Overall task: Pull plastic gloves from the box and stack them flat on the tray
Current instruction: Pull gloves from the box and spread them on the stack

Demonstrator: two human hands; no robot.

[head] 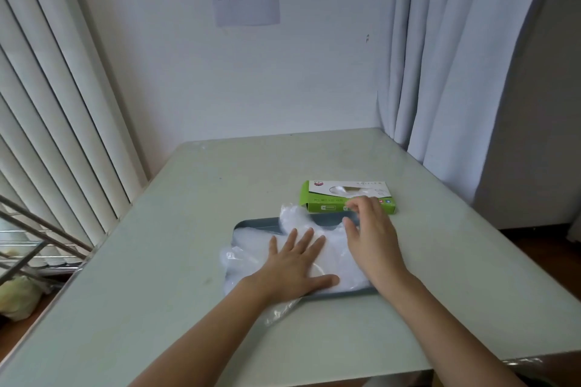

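**Left hand** (295,264): laid flat, fingers spread and straight, pressing on the gloves.

**Right hand** (371,236): raised, apart from the left, fingers loosely curled between tray and box. Whether it pinches clear film cannot be told.

**Gloves** (251,239): a clear heap under and around the left palm. It is bunched up beyond the left fingertips, and film spills over the rim on the wrist side and to the left of that hand.

**Tray** (257,221): grey-blue, beneath both hands, mostly covered.

**Box** (345,195): green and white, just beyond the right fingertips, opening upward, close to the tray's far rim.

**Table** (188,198): pale top carrying all of the above.

**Likely risks:**
- The film looks slippery. If the left hand lifts or slides, the heap may shift and creep further off the rim.
- The bunched far part looks crumpled, and a new glove laid on it would not lie flat.
- The box looks light and nothing holds it. A pull from the right hand could drag or tip it, or bring out several gloves at once.
- The overhanging film could catch a wrist and pull the stack askew.
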